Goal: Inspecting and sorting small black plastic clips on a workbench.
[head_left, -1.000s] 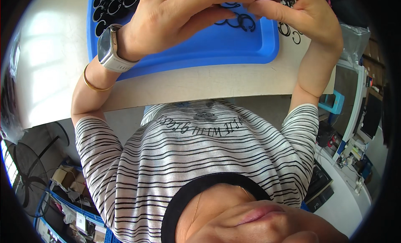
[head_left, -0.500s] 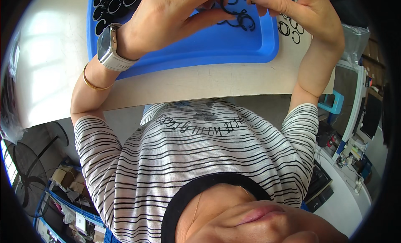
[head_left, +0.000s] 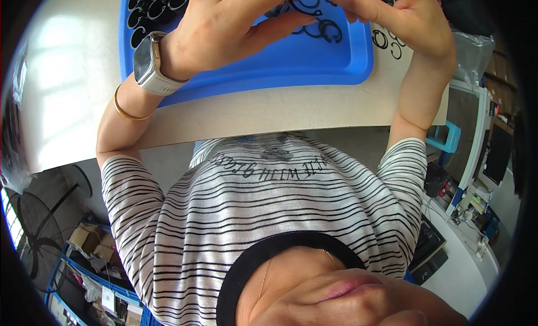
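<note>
My left hand reaches over a blue tray, its thumb stretched out and apart from the index finger. Nothing shows between that thumb and finger. My right hand is at the tray's right side, thumb and fingers pinched together near the left index fingertip. Whatever the pinch holds, if anything, is hidden at the upper edge of the view. Below the fingertips, several loose black retaining rings lie in the tray. More black rings are packed at the tray's left, beside my left wrist.
Several black rings lie on the pale table right of the tray. Clear plastic hangs at the table's right. A black fan and a blue shelf with boxes stand at the lower left.
The black ring seen between my hands is no longer visible there. My left thumb has moved slightly right, and my right hand has shifted a little left.
</note>
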The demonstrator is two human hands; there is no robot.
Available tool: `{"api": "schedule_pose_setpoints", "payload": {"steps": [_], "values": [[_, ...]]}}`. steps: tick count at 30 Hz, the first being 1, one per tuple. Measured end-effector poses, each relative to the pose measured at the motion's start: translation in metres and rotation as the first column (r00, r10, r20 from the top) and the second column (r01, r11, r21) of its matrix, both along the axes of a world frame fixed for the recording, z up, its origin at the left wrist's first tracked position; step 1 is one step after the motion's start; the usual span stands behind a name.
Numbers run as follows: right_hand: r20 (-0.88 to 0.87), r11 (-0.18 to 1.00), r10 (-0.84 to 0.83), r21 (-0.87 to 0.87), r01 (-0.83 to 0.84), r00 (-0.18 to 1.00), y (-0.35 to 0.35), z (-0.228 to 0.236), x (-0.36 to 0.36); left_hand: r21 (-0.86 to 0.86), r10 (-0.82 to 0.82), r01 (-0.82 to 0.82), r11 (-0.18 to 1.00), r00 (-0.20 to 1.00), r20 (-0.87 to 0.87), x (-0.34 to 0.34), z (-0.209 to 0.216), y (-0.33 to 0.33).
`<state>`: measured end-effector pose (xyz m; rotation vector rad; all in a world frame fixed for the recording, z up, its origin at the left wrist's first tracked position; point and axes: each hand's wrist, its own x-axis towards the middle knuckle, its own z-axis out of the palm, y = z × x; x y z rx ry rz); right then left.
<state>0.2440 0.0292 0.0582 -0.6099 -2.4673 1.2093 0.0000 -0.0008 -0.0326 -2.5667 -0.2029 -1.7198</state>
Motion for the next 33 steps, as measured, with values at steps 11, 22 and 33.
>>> {"api": "schedule_pose_setpoints", "payload": {"steps": [11,22,33], "values": [[0.645,0.988,-0.042,0.142,-0.066,0.763,0.01,0.003,0.003,-0.382,-0.123,0.234,0.894,0.948,0.294,0.001,0.004,-0.003],[0.39,0.827,-0.375,0.55,0.114,0.841,-0.023,-0.09,0.024,-0.483,-0.04,0.115,0.868,0.986,0.163,-0.001,-0.007,0.006],[0.122,0.764,-0.364,0.606,0.221,0.923,-0.038,-0.101,0.028,-0.631,-0.033,0.075,0.772,0.996,0.079,-0.012,0.004,-0.004]]}}
